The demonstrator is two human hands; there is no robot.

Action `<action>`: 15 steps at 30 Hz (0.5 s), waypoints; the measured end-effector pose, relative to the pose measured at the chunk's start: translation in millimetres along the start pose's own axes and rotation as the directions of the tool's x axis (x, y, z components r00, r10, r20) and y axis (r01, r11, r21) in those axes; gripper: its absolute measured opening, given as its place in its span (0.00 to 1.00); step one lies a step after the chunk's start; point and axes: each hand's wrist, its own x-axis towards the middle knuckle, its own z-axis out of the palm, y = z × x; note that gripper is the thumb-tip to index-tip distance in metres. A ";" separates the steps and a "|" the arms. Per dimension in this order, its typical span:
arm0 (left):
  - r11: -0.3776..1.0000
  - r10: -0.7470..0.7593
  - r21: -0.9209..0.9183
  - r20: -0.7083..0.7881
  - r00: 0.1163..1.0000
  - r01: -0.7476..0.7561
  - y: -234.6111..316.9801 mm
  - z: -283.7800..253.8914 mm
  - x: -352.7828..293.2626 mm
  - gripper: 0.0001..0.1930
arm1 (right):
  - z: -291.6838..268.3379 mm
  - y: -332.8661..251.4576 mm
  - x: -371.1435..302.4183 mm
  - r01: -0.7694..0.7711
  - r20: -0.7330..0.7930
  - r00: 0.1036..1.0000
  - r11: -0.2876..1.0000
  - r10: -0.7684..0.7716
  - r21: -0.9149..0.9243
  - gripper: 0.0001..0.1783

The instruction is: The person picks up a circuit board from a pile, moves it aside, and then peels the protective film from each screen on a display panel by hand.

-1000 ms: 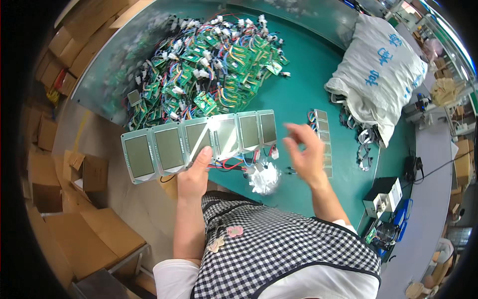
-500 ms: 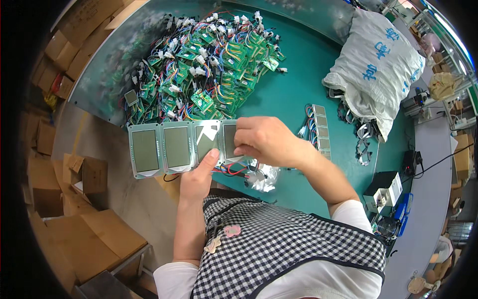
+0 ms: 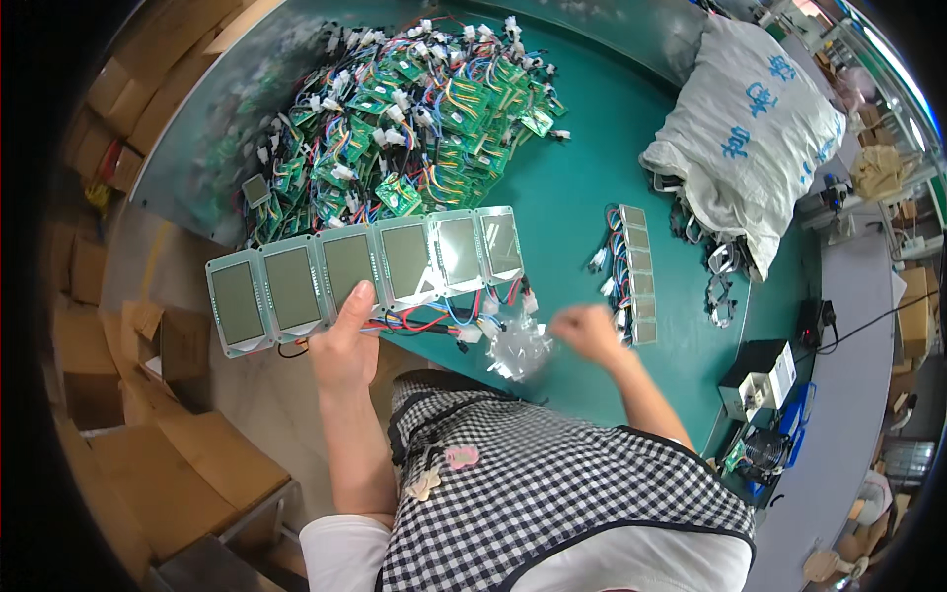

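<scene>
My left hand [image 3: 342,340] grips a strip of joined LCD display boards [image 3: 292,288] at its lower edge, thumb on the front. Several grey screens sit side by side in it, and a lifted corner of clear film shows on one. Wires with white connectors [image 3: 472,335] hang below the strip. To the right, my right hand [image 3: 590,333] is apart from the strip, its fingers curled together and slightly blurred; whatever they hold is hidden. Beside its fingertips lies a small heap of clear peeled film [image 3: 518,350] on the green table mat [image 3: 582,148].
Wired green circuit boards [image 3: 424,118] are piled at the back left. A second display strip [image 3: 639,276] with wires lies to the right of my right hand. Beyond it rests a white woven sack [image 3: 740,138] with cables at its mouth. Cardboard boxes [image 3: 178,464] stand at the left.
My right hand has left the strip and moved right and down towards the film heap. My left hand has shifted left with the strip, and more of its screens show.
</scene>
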 end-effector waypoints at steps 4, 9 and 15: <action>0.998 -0.059 -0.016 0.016 0.998 0.059 -9.4 13.4 -1.7 0.20 | -82.2 -93.1 15.9 0.313 -0.369 0.870 0.944 -0.328 -0.102 0.14; 0.993 -0.118 -0.006 0.074 0.990 0.119 -13.9 31.3 -8.1 0.20 | -83.8 -154.9 38.4 0.523 -0.047 0.826 0.795 -0.561 -0.307 0.20; 0.993 -0.117 0.003 0.049 0.992 0.117 -10.0 26.0 -17.9 0.19 | -83.9 -152.0 51.4 0.564 0.029 0.825 0.819 -0.564 -0.112 0.17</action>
